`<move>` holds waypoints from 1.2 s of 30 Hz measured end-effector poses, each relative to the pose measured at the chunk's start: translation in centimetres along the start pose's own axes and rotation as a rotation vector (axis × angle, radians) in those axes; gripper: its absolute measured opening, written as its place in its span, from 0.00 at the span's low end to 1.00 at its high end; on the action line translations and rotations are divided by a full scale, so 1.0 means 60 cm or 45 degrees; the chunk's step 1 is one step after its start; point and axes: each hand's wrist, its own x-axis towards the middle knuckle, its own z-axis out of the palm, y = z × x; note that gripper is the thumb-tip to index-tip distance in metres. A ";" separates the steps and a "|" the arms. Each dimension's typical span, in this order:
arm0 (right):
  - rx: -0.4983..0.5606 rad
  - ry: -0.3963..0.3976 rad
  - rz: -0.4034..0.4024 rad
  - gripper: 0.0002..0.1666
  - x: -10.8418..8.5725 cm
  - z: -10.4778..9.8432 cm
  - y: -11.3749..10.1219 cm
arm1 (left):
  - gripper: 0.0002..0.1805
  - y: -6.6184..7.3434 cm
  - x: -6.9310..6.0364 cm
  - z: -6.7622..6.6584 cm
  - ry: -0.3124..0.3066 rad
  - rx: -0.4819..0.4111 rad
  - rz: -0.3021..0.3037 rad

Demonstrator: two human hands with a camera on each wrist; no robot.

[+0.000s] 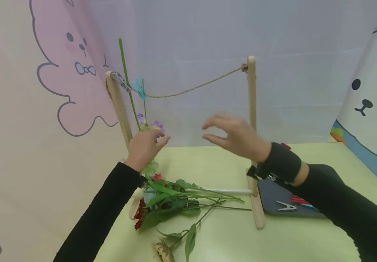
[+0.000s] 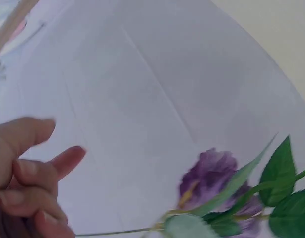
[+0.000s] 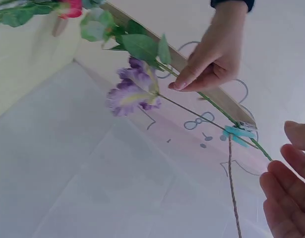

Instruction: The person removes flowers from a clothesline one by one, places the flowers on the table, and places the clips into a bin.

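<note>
A twine rope (image 1: 191, 88) sags between two wooden posts. Near its left end, a blue clothespin (image 1: 139, 88) holds the thin stem of a purple flower (image 3: 130, 91), which hangs head down. Beside it, a silver clip (image 1: 121, 82) grips a thicker green stem (image 1: 123, 58) that sticks up above the rope. My left hand (image 1: 144, 147) is just in front of the hanging flower, fingers loosely bent, thumb and index finger apart, nothing between them. To the right, my right hand (image 1: 235, 134) hovers in the air with thumb and fingers spread and empty.
Several artificial flowers with green leaves (image 1: 172, 203) lie across the table under the rope, and a dried-looking bloom (image 1: 163, 251) is nearest the front. Right of the right post (image 1: 252, 109), a dark tray (image 1: 270, 207) carries a silver clip (image 1: 286, 206) and red pieces (image 1: 298, 199).
</note>
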 end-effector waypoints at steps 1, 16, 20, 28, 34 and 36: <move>0.007 0.013 0.034 0.12 0.025 0.001 0.001 | 0.17 -0.007 0.004 0.002 0.039 -0.071 -0.057; 0.373 -0.218 0.819 0.35 0.281 0.094 -0.001 | 0.29 -0.046 0.044 0.029 0.337 -0.133 -0.445; 0.441 -0.224 0.867 0.37 0.299 0.124 0.007 | 0.31 -0.045 0.052 0.024 0.157 -0.077 -0.479; 0.528 -0.060 0.866 0.27 0.294 0.151 0.011 | 0.24 -0.044 0.056 0.028 0.143 -0.149 -0.482; 0.480 0.048 0.797 0.19 0.284 0.152 0.015 | 0.18 -0.041 0.057 0.032 0.387 -0.246 -0.376; 0.466 0.063 0.768 0.16 0.283 0.150 0.016 | 0.17 -0.039 0.057 0.032 0.430 -0.234 -0.336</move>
